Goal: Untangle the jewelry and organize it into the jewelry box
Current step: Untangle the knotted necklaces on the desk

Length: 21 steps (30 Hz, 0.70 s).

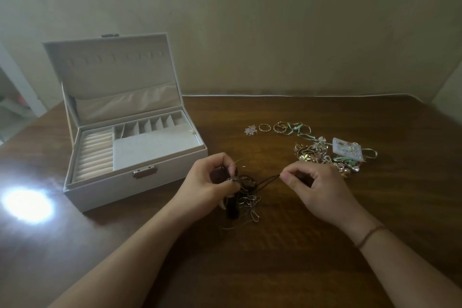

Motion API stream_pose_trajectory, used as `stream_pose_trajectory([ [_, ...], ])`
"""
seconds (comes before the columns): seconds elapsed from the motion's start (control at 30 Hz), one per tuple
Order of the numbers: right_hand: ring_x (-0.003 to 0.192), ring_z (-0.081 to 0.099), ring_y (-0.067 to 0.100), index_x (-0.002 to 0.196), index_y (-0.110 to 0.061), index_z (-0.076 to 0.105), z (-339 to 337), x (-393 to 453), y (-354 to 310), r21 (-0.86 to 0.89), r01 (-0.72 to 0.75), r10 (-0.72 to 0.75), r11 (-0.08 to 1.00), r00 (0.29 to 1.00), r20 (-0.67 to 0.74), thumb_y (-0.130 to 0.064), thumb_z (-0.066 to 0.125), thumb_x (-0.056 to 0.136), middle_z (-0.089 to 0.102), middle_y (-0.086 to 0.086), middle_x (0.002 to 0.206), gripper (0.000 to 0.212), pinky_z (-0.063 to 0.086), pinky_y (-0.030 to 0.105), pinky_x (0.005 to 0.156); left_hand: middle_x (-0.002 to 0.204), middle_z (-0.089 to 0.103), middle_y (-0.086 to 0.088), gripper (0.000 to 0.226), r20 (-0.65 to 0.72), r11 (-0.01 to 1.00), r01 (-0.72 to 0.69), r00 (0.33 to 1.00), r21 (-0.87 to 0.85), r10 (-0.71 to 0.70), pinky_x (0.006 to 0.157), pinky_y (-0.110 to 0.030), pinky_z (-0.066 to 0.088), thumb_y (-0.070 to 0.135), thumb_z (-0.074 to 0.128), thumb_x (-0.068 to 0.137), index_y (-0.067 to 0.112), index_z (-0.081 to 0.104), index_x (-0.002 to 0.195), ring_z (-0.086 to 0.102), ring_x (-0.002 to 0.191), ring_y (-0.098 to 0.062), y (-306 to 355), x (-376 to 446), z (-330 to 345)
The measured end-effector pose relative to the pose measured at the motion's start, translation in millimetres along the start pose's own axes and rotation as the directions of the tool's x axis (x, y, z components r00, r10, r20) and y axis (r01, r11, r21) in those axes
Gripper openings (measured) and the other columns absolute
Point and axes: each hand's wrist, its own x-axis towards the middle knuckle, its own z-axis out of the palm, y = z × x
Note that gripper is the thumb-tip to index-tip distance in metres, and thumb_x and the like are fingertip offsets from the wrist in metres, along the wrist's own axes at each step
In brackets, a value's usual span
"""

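A tangle of thin chains and dark cords point(246, 197) hangs over the wooden table point(275, 245) between my hands. My left hand point(207, 187) pinches the top of the tangle. My right hand point(315, 190) pinches one dark cord point(268, 180) stretched out from the tangle to the right. The white jewelry box point(105, 195) stands open at the left, with ring rolls and small compartments inside. A pile of gold and pearl jewelry point(325, 157) lies to the right, beyond my right hand.
Gold hoops point(264, 127) and a small clear flower piece point(250, 130) lie in a row behind the pile. A white earring card point(347, 151) and a green ribbon point(303, 130) rest by the pile. A bright glare point(27, 205) shines at the table's left.
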Motion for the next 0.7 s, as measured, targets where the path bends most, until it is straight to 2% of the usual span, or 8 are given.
stream_pose_trajectory([
  [0.13, 0.079, 0.065, 0.004, 0.087, -0.03, 0.074, 0.3, -3.4, -2.8, -0.011, 0.047, -0.046, 0.999, 0.999, 0.024, -0.039, 0.062, 0.087, 0.07, -0.018, 0.079, 0.015, 0.051, 0.018, 0.067, 0.075, 0.057, -0.008, 0.016, -0.008, 0.995, -0.032, 0.999, -0.094, 0.031, 0.067, -0.034, 0.051, 0.005, 0.07, 0.077, 0.013, 0.056, 0.076, 0.057, 0.071, -0.024, 1.9, -2.0, 2.1],
  [0.23, 0.082, 0.064, 0.0, 0.087, -0.032, 0.073, 1.3, -6.7, -3.7, -0.037, 0.081, -0.079, 0.996, 0.996, 0.048, -0.039, 0.061, 0.086, 0.069, -0.02, 0.08, 0.014, 0.051, 0.017, 0.069, 0.075, 0.06, -0.005, 0.029, -0.047, 0.996, -0.024, 0.999, -0.081, 0.02, 0.073, -0.047, 0.05, -0.01, 0.064, 0.081, 0.017, 0.057, 0.073, 0.059, 0.074, -0.026, -0.3, -1.9, 3.2],
  [0.3, 0.082, 0.063, -0.001, 0.088, -0.03, 0.074, 3.1, -7.9, -3.5, -0.075, 0.088, -0.085, 0.993, 0.995, 0.048, -0.041, 0.06, 0.087, 0.068, -0.021, 0.082, 0.017, 0.053, 0.021, 0.072, 0.076, 0.062, -0.003, 0.041, -0.059, 0.998, -0.021, 0.998, -0.055, 0.018, 0.074, -0.048, 0.05, -0.019, 0.057, 0.081, 0.021, 0.058, 0.072, 0.062, 0.076, -0.024, -1.9, -1.2, 2.4],
  [0.4, 0.081, 0.062, 0.0, 0.094, -0.029, 0.073, 2.7, -9.3, -10.8, -0.195, 0.149, -0.144, 0.969, 0.989, 0.041, -0.046, 0.053, 0.091, 0.066, -0.02, 0.089, 0.026, 0.055, 0.029, 0.069, 0.078, 0.062, -0.003, 0.045, -0.045, 0.998, -0.048, 0.998, -0.039, 0.046, 0.074, -0.052, 0.051, -0.026, 0.049, 0.078, 0.018, 0.059, 0.076, 0.063, 0.076, -0.021, -3.1, -2.2, 2.0],
  [0.5, 0.083, 0.061, 0.004, 0.099, -0.03, 0.071, 1.8, -5.9, -29.9, -0.4, 0.244, -0.257, 0.883, 0.966, 0.021, -0.044, 0.049, 0.093, 0.064, -0.019, 0.1, 0.027, 0.054, 0.028, 0.064, 0.087, 0.061, -0.004, 0.045, -0.014, 0.995, -0.073, 0.997, -0.068, 0.072, 0.081, -0.057, 0.053, -0.032, 0.044, 0.076, 0.01, 0.059, 0.081, 0.065, 0.08, -0.023, -0.8, -3.5, 3.5],
  [0.57, 0.092, 0.055, 0.004, 0.106, -0.036, 0.067, 6.6, 1.9, -48.3, -0.47, 0.21, -0.198, 0.857, 0.977, 0.077, -0.048, 0.047, 0.094, 0.06, -0.023, 0.107, 0.026, 0.051, 0.027, 0.069, 0.09, 0.059, -0.005, 0.052, -0.008, 0.989, -0.086, 0.996, -0.124, 0.085, 0.082, -0.047, 0.054, -0.036, 0.038, 0.072, 0.011, 0.06, 0.079, 0.064, 0.083, -0.022, 0.7, -2.8, 3.4],
  [0.63, 0.101, 0.048, 0.004, 0.118, -0.039, 0.062, 16.5, 11.8, -57.5, -0.471, 0.091, -0.002, 0.877, 0.983, 0.185, -0.052, 0.048, 0.095, 0.057, -0.024, 0.112, 0.03, 0.048, 0.028, 0.077, 0.091, 0.058, -0.008, 0.055, -0.002, 0.982, -0.098, 0.995, -0.159, 0.099, 0.08, -0.036, 0.056, -0.038, 0.036, 0.07, 0.011, 0.06, 0.077, 0.061, 0.084, -0.022, 2.1, -2.1, 2.8],
  [0.7, 0.099, 0.048, 0.005, 0.115, -0.04, 0.063, 24.9, 19.6, -59.2, -0.467, 0.003, 0.141, 0.884, 0.952, 0.272, -0.052, 0.054, 0.094, 0.056, -0.02, 0.105, 0.026, 0.046, 0.028, 0.074, 0.091, 0.057, -0.009, 0.057, -0.002, 0.978, -0.097, 0.995, -0.187, 0.099, 0.075, -0.032, 0.055, -0.039, 0.036, 0.068, 0.012, 0.06, 0.075, 0.059, 0.082, -0.022, 2.7, -2.0, 1.4],
])
